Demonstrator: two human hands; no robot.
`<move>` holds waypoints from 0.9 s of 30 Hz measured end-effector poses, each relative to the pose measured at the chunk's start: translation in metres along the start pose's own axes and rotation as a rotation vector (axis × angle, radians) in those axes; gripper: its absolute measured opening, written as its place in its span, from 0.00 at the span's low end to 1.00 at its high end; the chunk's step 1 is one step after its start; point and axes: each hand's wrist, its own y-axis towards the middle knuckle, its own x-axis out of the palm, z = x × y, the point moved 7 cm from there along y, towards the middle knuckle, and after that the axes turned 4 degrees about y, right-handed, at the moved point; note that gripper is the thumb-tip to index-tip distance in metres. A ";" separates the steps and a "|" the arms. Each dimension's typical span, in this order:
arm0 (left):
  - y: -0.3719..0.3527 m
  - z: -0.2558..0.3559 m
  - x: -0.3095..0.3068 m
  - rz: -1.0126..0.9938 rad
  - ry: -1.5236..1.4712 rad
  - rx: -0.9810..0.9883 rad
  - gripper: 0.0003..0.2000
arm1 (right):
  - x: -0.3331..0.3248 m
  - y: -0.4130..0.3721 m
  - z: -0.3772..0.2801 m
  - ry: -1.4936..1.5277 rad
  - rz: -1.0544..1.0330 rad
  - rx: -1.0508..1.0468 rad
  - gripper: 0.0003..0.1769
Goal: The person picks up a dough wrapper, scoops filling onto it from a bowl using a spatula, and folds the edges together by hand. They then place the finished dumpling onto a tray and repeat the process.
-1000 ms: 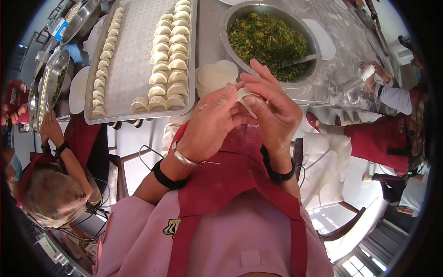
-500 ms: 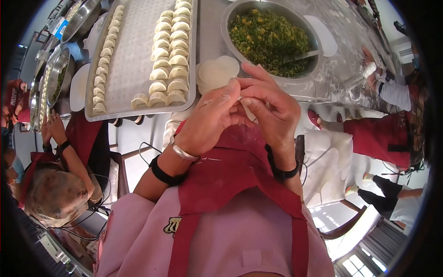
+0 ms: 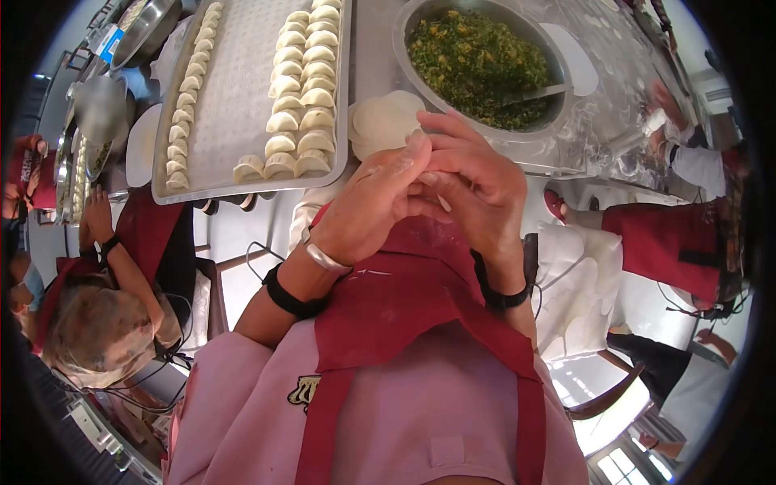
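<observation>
My left hand [image 3: 373,194] and my right hand [image 3: 487,184] meet in front of my apron, fingers curled and pressed together. Between them is a dumpling [image 3: 442,200], almost wholly covered, with only a pale sliver of dough visible. Flour whitens my left thumb. Just beyond my hands lies a stack of round dumpling wrappers [image 3: 384,121] on the table. Further right stands a metal bowl [image 3: 402,50] of chopped green and yellow filling [image 3: 477,69], a pale-handled utensil [image 3: 546,94] resting in it. To the left, a metal tray [image 3: 234,97] carries rows of folded dumplings [image 3: 315,119].
The floury steel table [image 3: 598,121] extends right, where another person's hand [image 3: 669,105] works. At left a co-worker [image 3: 105,331] leans beside another tray and bowls. A covered chair [image 3: 574,283] stands at my right.
My hands stay together, with slight finger movement, and less dough shows between them. The view has shifted slightly. At left, a blurred round pale shape now appears over the other bowl.
</observation>
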 end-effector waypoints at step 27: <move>-0.058 0.064 -0.078 0.348 0.278 0.214 0.19 | 0.043 0.017 0.000 -0.217 -0.010 0.036 0.26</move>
